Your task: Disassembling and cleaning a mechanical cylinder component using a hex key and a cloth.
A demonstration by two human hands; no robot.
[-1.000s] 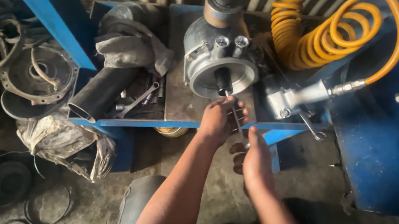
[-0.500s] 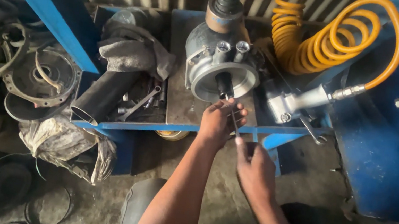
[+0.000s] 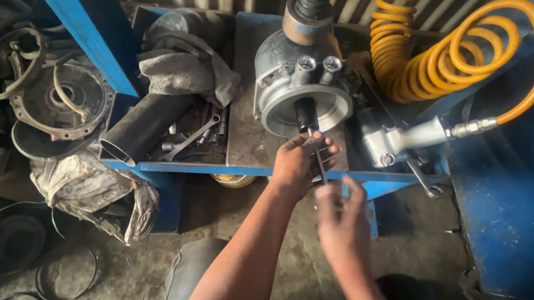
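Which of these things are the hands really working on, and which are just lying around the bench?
In use:
left hand
right hand
thin metal rod gripped by both hands
grey metal housing that the rod enters

Lying about:
air tool on yellow coiled hose
grey rag
black pipe
spanner

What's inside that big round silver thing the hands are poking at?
A dark shaft sticks out of the round silver housing. The left hand holds a thin rod against it. Deeper inside is hidden.
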